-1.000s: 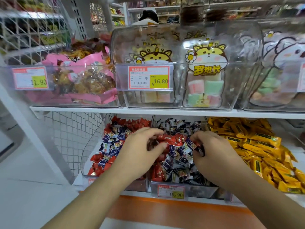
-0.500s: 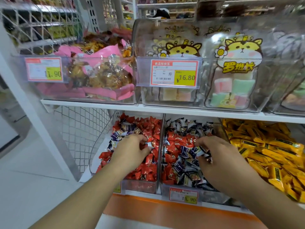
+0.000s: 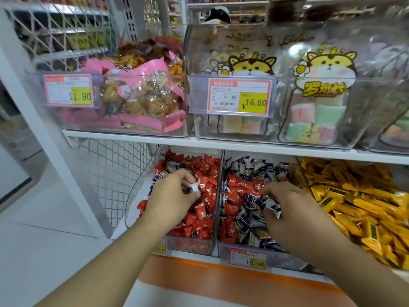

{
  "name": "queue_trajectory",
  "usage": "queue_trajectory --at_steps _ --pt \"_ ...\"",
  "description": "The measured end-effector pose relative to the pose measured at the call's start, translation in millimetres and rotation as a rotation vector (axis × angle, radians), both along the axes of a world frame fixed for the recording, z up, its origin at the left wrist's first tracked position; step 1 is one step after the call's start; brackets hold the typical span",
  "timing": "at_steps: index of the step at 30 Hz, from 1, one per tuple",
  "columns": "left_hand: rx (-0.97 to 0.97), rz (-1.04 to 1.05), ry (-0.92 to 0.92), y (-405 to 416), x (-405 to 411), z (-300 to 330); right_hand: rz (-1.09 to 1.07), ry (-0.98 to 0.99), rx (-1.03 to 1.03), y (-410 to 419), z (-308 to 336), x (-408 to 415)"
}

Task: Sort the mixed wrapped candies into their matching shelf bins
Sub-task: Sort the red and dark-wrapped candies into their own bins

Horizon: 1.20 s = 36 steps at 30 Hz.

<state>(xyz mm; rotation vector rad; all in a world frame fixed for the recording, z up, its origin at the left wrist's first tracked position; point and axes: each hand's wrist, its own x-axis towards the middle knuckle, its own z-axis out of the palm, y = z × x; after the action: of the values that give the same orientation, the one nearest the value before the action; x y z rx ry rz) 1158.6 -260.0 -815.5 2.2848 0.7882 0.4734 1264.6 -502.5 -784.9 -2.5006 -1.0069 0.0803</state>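
Two clear bins stand side by side on the lower shelf. The left bin (image 3: 190, 245) holds mostly red wrapped candies (image 3: 204, 218) with some dark blue ones at its back left. The middle bin (image 3: 247, 249) holds dark blue candies (image 3: 250, 229) mixed with a patch of red ones (image 3: 241, 187). My left hand (image 3: 174, 196) hovers over the left bin, fingers pinched on red candies (image 3: 195, 187). My right hand (image 3: 287, 209) rests in the middle bin, gripping dark blue candies (image 3: 271, 207).
A bin of yellow wrapped candies (image 3: 358, 204) stands to the right. The upper shelf (image 3: 221, 144) carries a bin of pink snack bags (image 3: 141, 100) and clear lidded bins of marshmallows (image 3: 314, 116). A white wire mesh panel (image 3: 115, 173) closes the left side.
My left hand moved from the middle bin over to the left bin with red candies. My right hand stayed in the middle bin, gathering dark blue candies. The camera shifted left and closer.
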Motion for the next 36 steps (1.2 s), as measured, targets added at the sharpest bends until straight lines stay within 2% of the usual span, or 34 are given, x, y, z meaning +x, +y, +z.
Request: queue_trajectory --at_steps 6,10,14,17,20,23,25,29,33,36 --pt "-0.36 -0.17 -0.191 -45 -11 39 0.098 0.046 0.179 2 8 -9" --pt "-0.421 -0.237 -0.162 -80 -5 50 0.185 -0.011 0.245 2 16 -16" --pt "-0.463 -0.244 -0.102 -88 -6 51 0.163 -0.092 0.231 -3 14 -12" --pt "-0.37 -0.22 -0.103 -79 -15 54 0.063 -0.112 0.11 -9 6 1" --pt "-0.112 -0.11 -0.116 -49 -28 52 0.027 -0.111 -0.011 -9 4 4" --pt "0.17 0.019 -0.048 0 -43 43 0.085 -0.138 0.009 2 5 -6" --pt "0.236 0.101 0.011 29 -53 32 0.127 -0.135 0.027 16 7 -19" --pt "0.102 0.018 0.145 56 -67 0 0.252 -0.078 0.061 64 9 -46" --pt "-0.013 -0.059 0.077 68 -69 -16 0.279 0.04 0.061 142 8 -45" --pt "-0.073 -0.087 0.028 74 -68 -19 0.264 0.032 -0.018 202 -5 -28"
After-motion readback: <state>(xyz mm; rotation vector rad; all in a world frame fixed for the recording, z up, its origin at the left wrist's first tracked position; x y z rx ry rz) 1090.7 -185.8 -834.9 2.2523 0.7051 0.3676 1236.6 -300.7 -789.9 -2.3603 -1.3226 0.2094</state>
